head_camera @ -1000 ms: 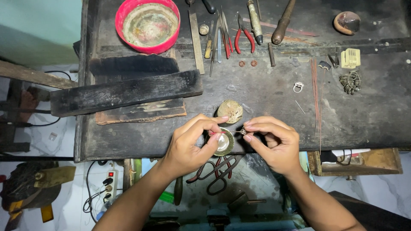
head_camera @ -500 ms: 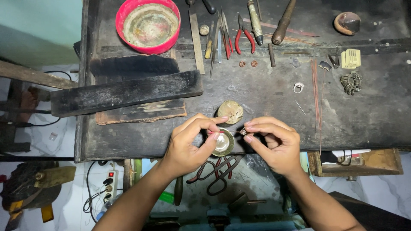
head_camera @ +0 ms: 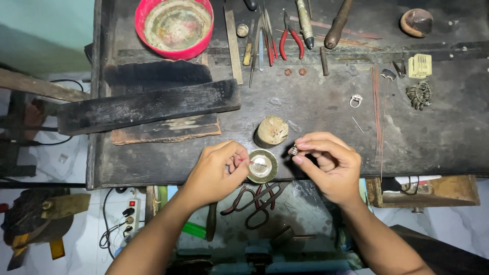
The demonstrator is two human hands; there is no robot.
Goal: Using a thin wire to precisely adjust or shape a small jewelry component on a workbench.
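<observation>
Ring (head_camera: 294, 150), tiny and mostly hidden, sits pinched between the right hand's (head_camera: 326, 165) fingertips just beside a small round dish (head_camera: 262, 166). Left hand (head_camera: 216, 170) pinches a thin stick, tip over that dish. Below lies a dark, scarred workbench (head_camera: 305, 117) littered with pliers (head_camera: 291, 38); pale floor shows beyond.

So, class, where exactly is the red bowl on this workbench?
Head view: the red bowl sits at the bench's far left corner, left of the row of hand tools, above the black block.

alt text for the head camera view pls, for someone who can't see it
Seen from above a dark workbench, the left hand touches a small round dish while the right hand pinches a tiny metal piece. Pliers and a red bowl lie beyond.
</observation>
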